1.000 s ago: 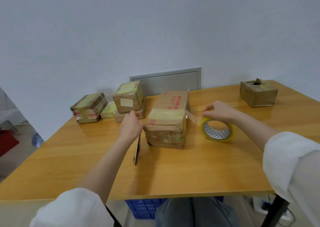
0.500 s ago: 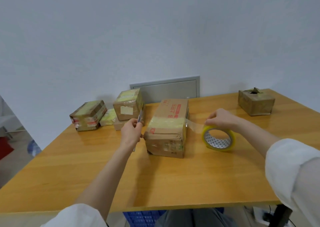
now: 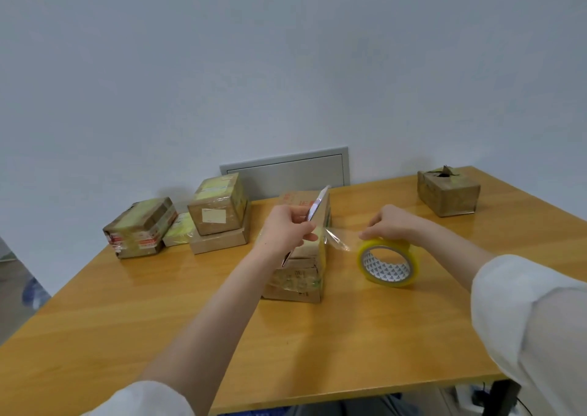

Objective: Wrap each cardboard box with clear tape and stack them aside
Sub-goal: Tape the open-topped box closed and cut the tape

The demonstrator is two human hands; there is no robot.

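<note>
A long cardboard box lies mid-table, its top banded with clear tape. My left hand is above the box and grips a slim knife whose blade points up and away. A strip of clear tape runs from the box's right side to a yellow tape roll standing on the table. My right hand holds the top of the roll. My left hand hides part of the box's top.
Several taped boxes sit at the back left: one, a stacked pair and a small flat one. Another box stands at the back right. A grey wall panel is behind the wooden table.
My left hand picked the knife up from the table left of the box and brought it up over the box toward the tape strip. The right hand and roll hardly moved.
</note>
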